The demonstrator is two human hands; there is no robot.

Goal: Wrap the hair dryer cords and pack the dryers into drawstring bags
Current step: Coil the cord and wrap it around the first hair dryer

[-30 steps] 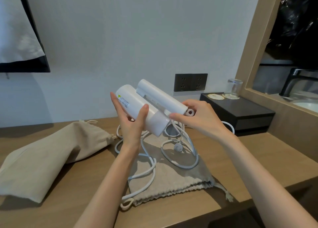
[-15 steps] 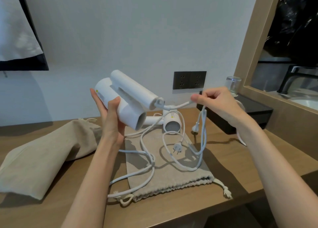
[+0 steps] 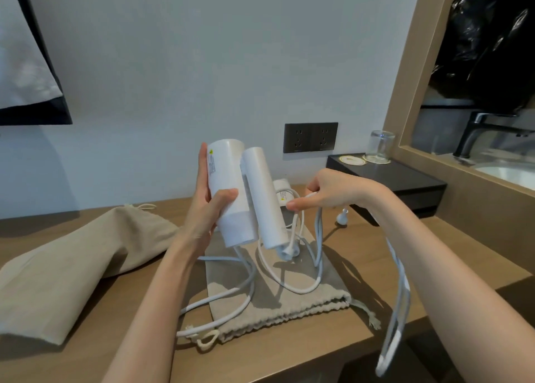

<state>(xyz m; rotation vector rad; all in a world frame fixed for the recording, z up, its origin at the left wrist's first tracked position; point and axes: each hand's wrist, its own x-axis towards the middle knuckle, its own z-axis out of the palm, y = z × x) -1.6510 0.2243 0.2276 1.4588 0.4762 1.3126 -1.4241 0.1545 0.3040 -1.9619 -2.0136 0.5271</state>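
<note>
**Labels present, none legible**

The raised hair dryer (image 3: pixel 228 197) bears a narrow label (image 3: pixel 212 165) along its barrel: a yellow warning triangle above lines of print too small to read. The second dryer (image 3: pixel 281 186) behind it shows a similar label (image 3: pixel 282 197), equally unreadable. A coaster (image 3: pixel 349 159) carries a blurred gold ring emblem.

Left hand (image 3: pixel 202 212) holds a hair dryer (image 3: pixel 228 191) over a flat bag (image 3: pixel 289 307) on the tabletop (image 3: pixel 289 351).
A filled bag (image 3: pixel 72 267) lies at the flat bag's 9 o'clock, a second dryer (image 3: pixel 282 190) at its 12, a plug (image 3: pixel 342 217) at 1, a box (image 3: pixel 405 180) bearing a glass (image 3: pixel 381 146) at 2. The right hand (image 3: pixel 333 191), at the held dryer's 3 o'clock, pinches its cord (image 3: pixel 319 238).
</note>
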